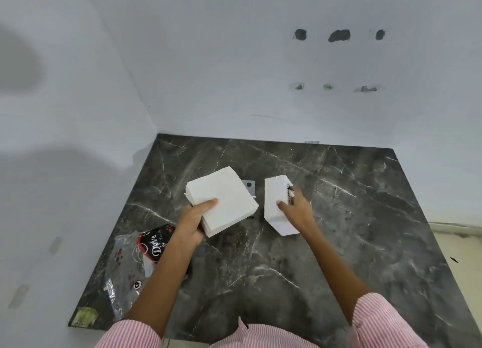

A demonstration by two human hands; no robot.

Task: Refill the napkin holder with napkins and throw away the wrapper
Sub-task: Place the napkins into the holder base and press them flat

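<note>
My left hand (194,221) grips a thick stack of white napkins (224,197), thumb on top, held just above the dark marble counter (339,230). A grey metal piece (249,187), which looks like part of the napkin holder, peeks out behind this stack. My right hand (296,207) holds a second stack of white napkins (276,204), which stands on edge; a thin dark metal part (289,192) runs along its right side. The clear plastic wrapper (135,259) with a black and red label lies at the counter's left, beside my left forearm.
White walls close the counter at the back and left. The counter's right edge drops to a pale floor (459,248). A small greenish scrap (84,317) sits at the front left corner.
</note>
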